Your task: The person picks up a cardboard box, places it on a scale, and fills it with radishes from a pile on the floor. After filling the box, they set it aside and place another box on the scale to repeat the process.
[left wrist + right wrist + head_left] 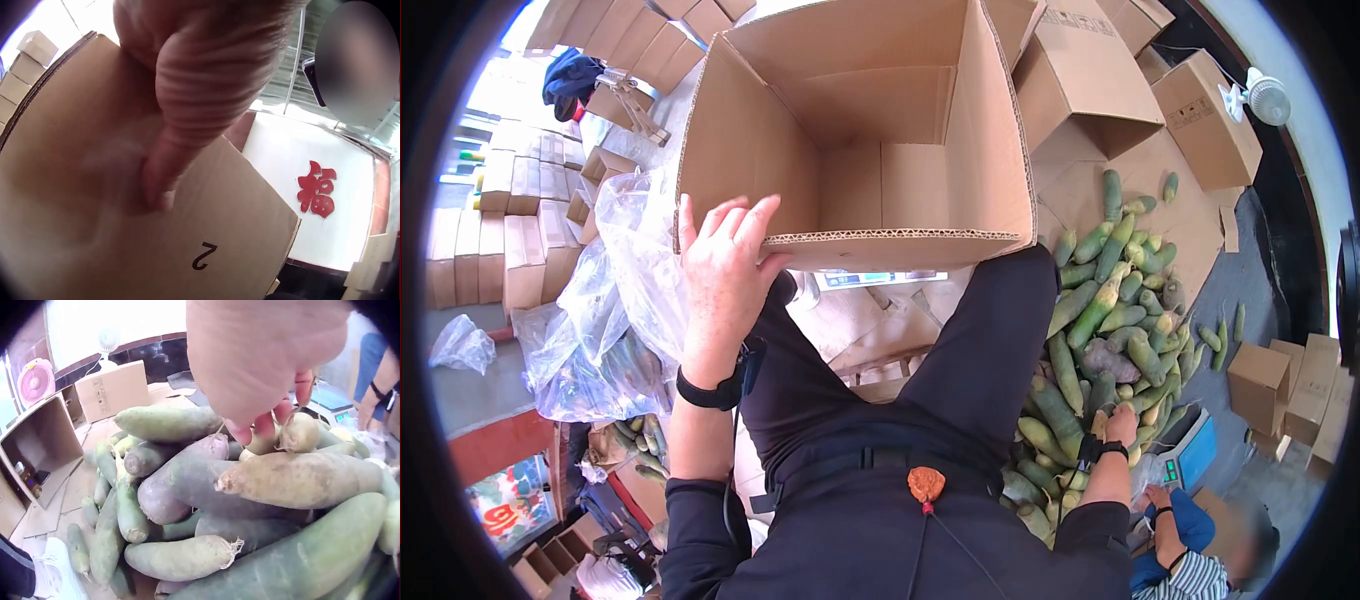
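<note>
An open, upright cardboard box stands in front of my lap, its inside bare. My left hand grips its near left corner, with fingers over the rim and the thumb against the outer face, where a printed 2 shows. My right hand is down on a large pile of green radishes at my right. Its fingertips curl over a pale green radish beside a round root end, and the palm hides part of the hold. Several radishes have pale or purplish skin.
A blue-topped scale stands past the pile, with another person beside it. More cardboard boxes stand ahead right, near a white fan. Clear plastic bags lie at left. An orange lump on a cord hangs over my lap.
</note>
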`<control>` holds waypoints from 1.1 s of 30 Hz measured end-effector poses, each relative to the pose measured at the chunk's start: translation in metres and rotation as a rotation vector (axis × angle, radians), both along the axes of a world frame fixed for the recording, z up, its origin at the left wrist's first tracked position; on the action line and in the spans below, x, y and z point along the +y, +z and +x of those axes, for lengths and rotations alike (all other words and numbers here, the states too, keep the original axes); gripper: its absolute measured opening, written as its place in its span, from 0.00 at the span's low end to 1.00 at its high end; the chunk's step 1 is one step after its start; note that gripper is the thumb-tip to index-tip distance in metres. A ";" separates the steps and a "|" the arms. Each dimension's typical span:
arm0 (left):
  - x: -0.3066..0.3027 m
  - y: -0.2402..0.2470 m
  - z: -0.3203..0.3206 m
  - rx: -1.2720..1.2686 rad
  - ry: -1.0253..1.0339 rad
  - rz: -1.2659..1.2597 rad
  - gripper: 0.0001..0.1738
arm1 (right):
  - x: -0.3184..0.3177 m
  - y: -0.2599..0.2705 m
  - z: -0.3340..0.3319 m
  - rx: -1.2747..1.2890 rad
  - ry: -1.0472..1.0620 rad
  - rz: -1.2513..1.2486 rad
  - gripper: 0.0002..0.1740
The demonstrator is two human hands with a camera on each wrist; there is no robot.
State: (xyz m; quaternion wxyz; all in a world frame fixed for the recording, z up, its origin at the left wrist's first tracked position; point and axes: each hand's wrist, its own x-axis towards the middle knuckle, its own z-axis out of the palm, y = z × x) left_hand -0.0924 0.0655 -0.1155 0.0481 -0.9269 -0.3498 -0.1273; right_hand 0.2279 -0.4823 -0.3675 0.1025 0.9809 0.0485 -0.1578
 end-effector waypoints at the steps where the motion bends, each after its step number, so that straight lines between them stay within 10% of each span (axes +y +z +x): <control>1: 0.001 -0.001 -0.001 0.007 -0.002 -0.041 0.31 | -0.008 -0.005 0.003 -0.019 -0.006 0.089 0.10; 11: 0.006 0.002 0.011 -0.122 -0.062 0.004 0.16 | -0.038 0.007 0.048 -0.244 -0.312 0.816 0.11; 33: 0.035 -0.009 0.001 -0.157 -0.026 0.085 0.16 | 0.212 0.267 0.057 -0.258 0.174 1.496 0.11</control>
